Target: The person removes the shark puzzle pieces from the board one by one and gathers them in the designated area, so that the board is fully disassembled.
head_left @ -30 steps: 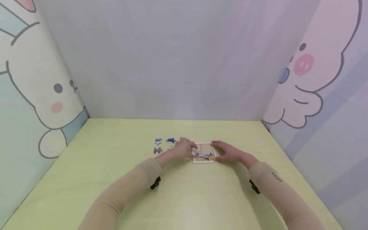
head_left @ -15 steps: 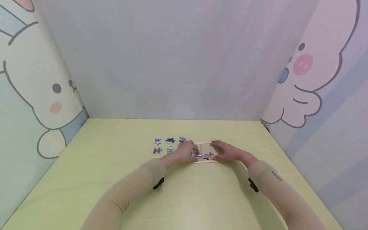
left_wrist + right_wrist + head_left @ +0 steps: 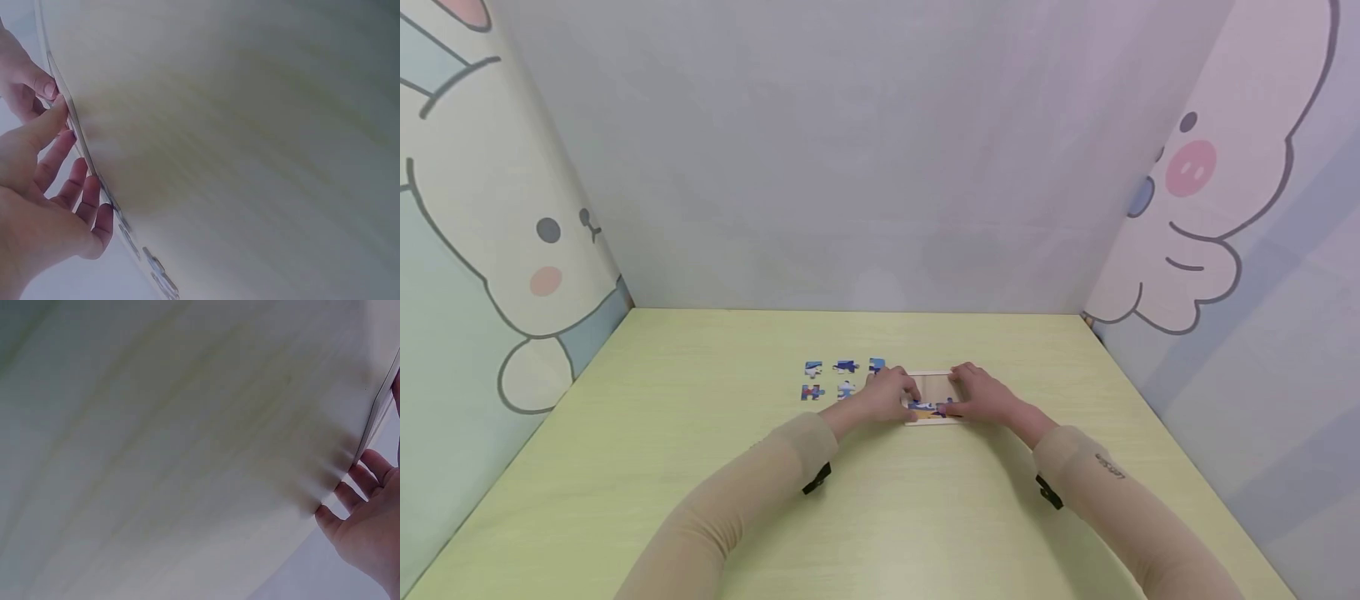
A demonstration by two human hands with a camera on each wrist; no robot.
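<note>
The puzzle tray (image 3: 934, 392) lies on the table (image 3: 700, 467) between both hands. The left hand (image 3: 889, 395) covers its 9 o'clock edge, the right hand (image 3: 981, 395) its 3 o'clock edge, fingers resting relaxed on it, gripping nothing. Most fitted pieces are hidden. Loose pieces (image 3: 842, 377) lie at 9 o'clock, too small to read.

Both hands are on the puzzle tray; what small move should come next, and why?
Probably the left hand should reach for a loose piece: only the near row of the tray looks filled, five pieces lie just left, and the right hand already rests on the tray.
</note>
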